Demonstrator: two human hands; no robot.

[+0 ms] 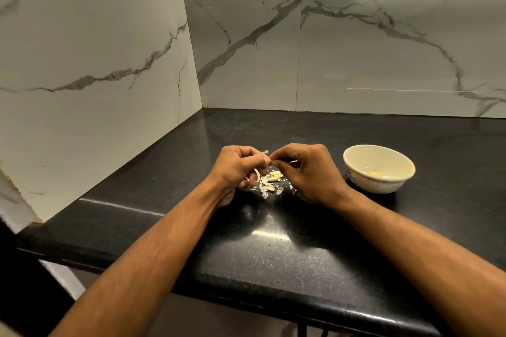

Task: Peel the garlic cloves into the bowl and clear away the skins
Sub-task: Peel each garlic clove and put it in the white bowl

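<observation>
Two hands meet over the pile, both pinching one garlic clove!

Just left of the bowl, the left hand curls its fingers round the clove while the right hand nips its tip with thumb and forefinger, knuckles up, both forearms reaching in over the dark counter. Under the hands, left of the bowl, lie loose skins and cloves; inside the bowl sits a peeled clove.

The light is dim and yellowish. Bright shiny spots sit on the dark counter. Edges look bent.
</observation>
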